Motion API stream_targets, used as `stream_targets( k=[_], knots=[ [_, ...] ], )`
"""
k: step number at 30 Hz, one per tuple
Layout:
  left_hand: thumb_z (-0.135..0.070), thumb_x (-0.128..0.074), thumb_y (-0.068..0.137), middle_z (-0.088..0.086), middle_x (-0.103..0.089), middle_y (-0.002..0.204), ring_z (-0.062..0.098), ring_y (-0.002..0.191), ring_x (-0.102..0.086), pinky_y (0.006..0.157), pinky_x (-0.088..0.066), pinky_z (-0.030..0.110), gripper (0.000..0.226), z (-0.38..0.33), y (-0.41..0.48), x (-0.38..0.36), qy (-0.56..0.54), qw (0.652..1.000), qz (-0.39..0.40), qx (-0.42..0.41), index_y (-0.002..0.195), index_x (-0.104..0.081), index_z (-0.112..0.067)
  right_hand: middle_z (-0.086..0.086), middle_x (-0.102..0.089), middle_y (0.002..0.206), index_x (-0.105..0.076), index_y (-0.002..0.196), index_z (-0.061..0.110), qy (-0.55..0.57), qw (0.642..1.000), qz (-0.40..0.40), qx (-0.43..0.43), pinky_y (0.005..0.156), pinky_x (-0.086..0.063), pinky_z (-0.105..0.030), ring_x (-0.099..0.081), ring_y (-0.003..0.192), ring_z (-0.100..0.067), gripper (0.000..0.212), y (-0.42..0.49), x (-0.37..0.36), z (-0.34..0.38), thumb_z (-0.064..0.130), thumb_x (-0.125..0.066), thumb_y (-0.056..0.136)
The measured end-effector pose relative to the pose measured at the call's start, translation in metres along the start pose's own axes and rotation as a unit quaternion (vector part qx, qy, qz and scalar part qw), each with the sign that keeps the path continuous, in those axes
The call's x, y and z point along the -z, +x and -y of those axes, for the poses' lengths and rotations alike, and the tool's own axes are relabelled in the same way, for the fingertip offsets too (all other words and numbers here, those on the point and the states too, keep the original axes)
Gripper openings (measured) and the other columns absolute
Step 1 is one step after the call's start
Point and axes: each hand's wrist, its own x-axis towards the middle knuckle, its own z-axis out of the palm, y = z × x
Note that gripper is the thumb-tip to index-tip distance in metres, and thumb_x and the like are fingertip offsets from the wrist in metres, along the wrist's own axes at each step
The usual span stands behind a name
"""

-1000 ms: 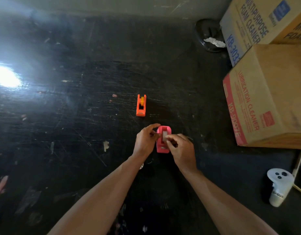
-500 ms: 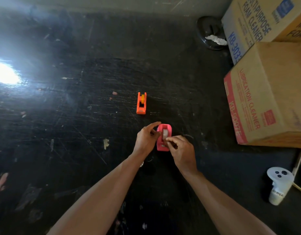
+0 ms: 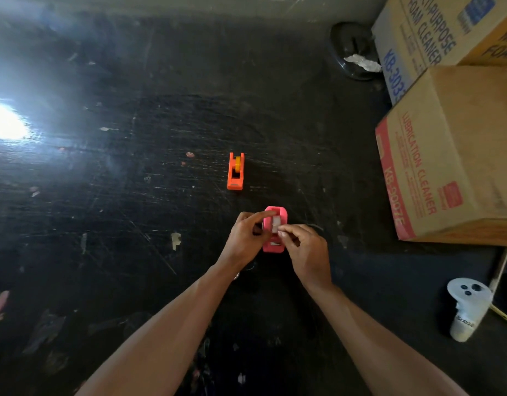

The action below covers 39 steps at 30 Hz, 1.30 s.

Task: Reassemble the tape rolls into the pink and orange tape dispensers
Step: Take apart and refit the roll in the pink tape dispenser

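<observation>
The pink tape dispenser (image 3: 275, 247) stands on the black scratched table (image 3: 132, 195) at the centre. A whitish tape roll (image 3: 276, 226) sits in its cradle. My left hand (image 3: 248, 238) grips the dispenser's left side, with a fingertip on top of the roll. My right hand (image 3: 306, 252) pinches the roll from the right and near side. The orange tape dispenser (image 3: 235, 172) stands farther back, apart from both hands, with a yellow roll (image 3: 237, 162) seated in it.
Two cardboard boxes, "Lubrication Cleaner" (image 3: 452, 155) and "Foam Cleaner" (image 3: 435, 32), crowd the right side. A black round dish (image 3: 352, 52) with crumpled paper lies at the back right. A white controller (image 3: 465, 308) stands near right. Glare (image 3: 3, 124) marks the table's left.
My left fingers have shifted up over the top of the roll in the pink dispenser. My right hand stays pinched on the roll. The orange dispenser has not moved.
</observation>
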Motion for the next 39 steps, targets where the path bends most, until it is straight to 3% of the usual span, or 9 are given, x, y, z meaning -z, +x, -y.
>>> stream_targets(
  k=[3,14,23,32,36,39],
  knots=[
    [-0.025,-0.074,0.092,-0.002,-0.049,0.130,0.012,0.109,-0.061,0.090,-0.056,0.025,0.052,-0.001,-0.003,-0.001,0.015,1.000,-0.002,-0.006,0.140,-0.060,-0.036,0.003,-0.077,0.102,-0.080,0.108,0.015,-0.002,1.000,-0.004,0.006,0.084,-0.057,-0.027,-0.069,0.095,-0.009,0.015,0.002,0.001,0.002,0.017,-0.070,0.096],
    [-0.026,-0.078,0.090,0.000,-0.053,0.131,0.016,0.110,-0.065,0.091,-0.061,0.036,0.047,-0.005,0.001,-0.003,0.047,0.998,-0.025,-0.016,0.134,-0.063,-0.033,0.001,-0.078,0.100,-0.081,0.105,0.014,-0.026,0.999,-0.015,0.029,0.083,-0.054,-0.023,-0.070,0.093,-0.011,0.015,0.011,0.010,0.004,0.014,-0.069,0.096],
    [-0.024,-0.081,0.087,-0.004,-0.056,0.118,0.009,0.096,-0.064,0.084,-0.059,0.026,0.042,-0.004,0.002,-0.003,0.032,0.999,-0.036,-0.014,0.126,-0.068,-0.034,-0.001,-0.078,0.099,-0.081,0.104,0.012,-0.016,0.998,-0.034,0.043,0.082,-0.057,-0.025,-0.070,0.091,-0.011,0.014,0.010,0.015,0.007,0.011,-0.070,0.095],
    [-0.023,-0.080,0.087,-0.001,-0.056,0.120,0.013,0.102,-0.065,0.090,-0.061,0.036,0.043,-0.003,0.002,-0.003,0.029,0.999,-0.034,-0.017,0.128,-0.067,-0.032,0.001,-0.078,0.101,-0.080,0.106,0.014,-0.014,0.999,-0.031,0.041,0.084,-0.056,-0.023,-0.069,0.093,-0.007,0.015,0.006,0.015,0.007,0.014,-0.073,0.094],
    [-0.023,-0.079,0.088,-0.001,-0.056,0.123,0.012,0.102,-0.064,0.093,-0.060,0.036,0.046,-0.003,0.001,-0.001,0.028,0.999,-0.024,-0.016,0.132,-0.066,-0.032,0.004,-0.077,0.102,-0.081,0.107,0.015,-0.021,0.999,-0.006,0.037,0.086,-0.052,-0.015,-0.068,0.096,-0.005,0.016,-0.004,0.013,0.004,0.015,-0.075,0.092],
    [-0.021,-0.079,0.088,-0.001,-0.057,0.123,0.012,0.102,-0.066,0.094,-0.061,0.037,0.050,-0.002,0.001,0.000,0.015,1.000,-0.020,-0.018,0.134,-0.065,-0.033,0.004,-0.077,0.105,-0.080,0.109,0.015,-0.021,0.999,0.005,0.029,0.088,-0.054,-0.018,-0.068,0.098,-0.006,0.018,-0.011,0.008,-0.001,0.014,-0.075,0.091]
  ],
)
